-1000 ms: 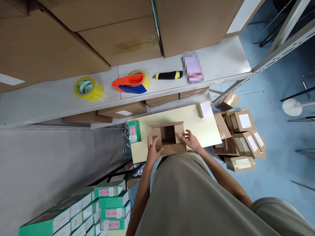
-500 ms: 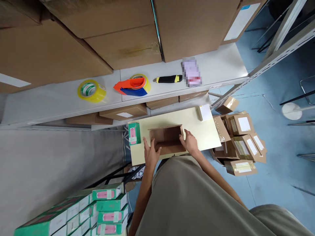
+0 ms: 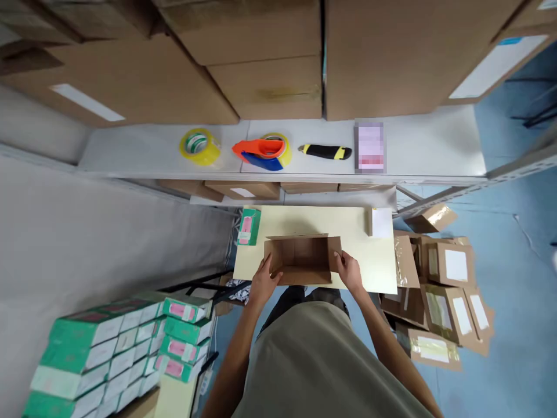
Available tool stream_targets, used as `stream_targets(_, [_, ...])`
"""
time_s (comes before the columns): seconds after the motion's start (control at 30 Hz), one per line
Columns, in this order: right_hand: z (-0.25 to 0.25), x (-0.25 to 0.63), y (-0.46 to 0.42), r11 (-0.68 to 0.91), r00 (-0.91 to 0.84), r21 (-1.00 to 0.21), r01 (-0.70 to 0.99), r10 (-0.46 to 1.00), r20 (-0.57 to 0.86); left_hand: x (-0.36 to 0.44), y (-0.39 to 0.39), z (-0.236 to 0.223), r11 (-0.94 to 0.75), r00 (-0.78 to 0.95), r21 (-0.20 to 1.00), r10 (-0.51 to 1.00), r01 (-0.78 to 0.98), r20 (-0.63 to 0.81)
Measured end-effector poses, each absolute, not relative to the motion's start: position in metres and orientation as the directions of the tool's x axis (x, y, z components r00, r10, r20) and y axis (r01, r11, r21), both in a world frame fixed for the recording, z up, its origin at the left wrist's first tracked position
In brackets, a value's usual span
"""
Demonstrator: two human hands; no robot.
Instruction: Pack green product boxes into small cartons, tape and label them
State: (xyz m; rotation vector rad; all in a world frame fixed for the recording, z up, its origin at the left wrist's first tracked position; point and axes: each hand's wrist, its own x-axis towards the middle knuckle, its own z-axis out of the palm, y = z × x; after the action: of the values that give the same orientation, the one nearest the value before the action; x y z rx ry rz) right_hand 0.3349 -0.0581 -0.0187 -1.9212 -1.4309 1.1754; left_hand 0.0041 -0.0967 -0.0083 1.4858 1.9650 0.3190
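An open cardboard box [image 3: 303, 276] sits on the pale yellow tabletop [image 3: 300, 216], its inside facing up and bare. My left hand [image 3: 263, 281] grips its left end, thumb by the front wall and fingers at the left flap. At the opposite end, my right hand [image 3: 349, 271] pinches the right flap, fingers closed on the cardboard. Left of the box, at the table's back corner, lies a green box with a pink picture [image 3: 248, 227]. A stack of white paper slips [image 3: 380, 223] is at the back right corner.
A grey shelf [image 3: 152, 152] behind holds a yellow tape roll [image 3: 200, 147], an orange-blue tape dispenser [image 3: 261, 152], a utility knife [image 3: 326, 152] and large cartons [image 3: 265, 87]. Stacked green boxes [image 3: 100, 348] stand at lower left. Taped cartons [image 3: 452, 267] pile up on the right-hand floor.
My view has shifted and turned slightly. Both hands have moved from resting loosely beside the box to gripping its ends; its side flaps now stand folded outward.
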Motion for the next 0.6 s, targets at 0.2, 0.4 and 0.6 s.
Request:
stream_targets(0.2, [0.001,0.334,-0.062,-0.286,0.033,-0.808,0.516,0.949,-0.315,0.004,-0.144,0.009,0.403,-0.238,0.572,0.909,0.715,-0.342])
stream_targets(0.4, [0.025,0.291,-0.076,-0.136,-0.152,-0.820,0.557,0.953,-0.262,-0.019,-0.199,0.027,0.453,-0.401,0.694,0.881,0.559,-0.252])
stream_targets(0.6, [0.052,0.179,-0.110,0.026,-0.306,-0.815,0.579,0.933,-0.188,-0.088,-0.318,0.051,0.472,-0.632,0.796,0.760,0.378,-0.150])
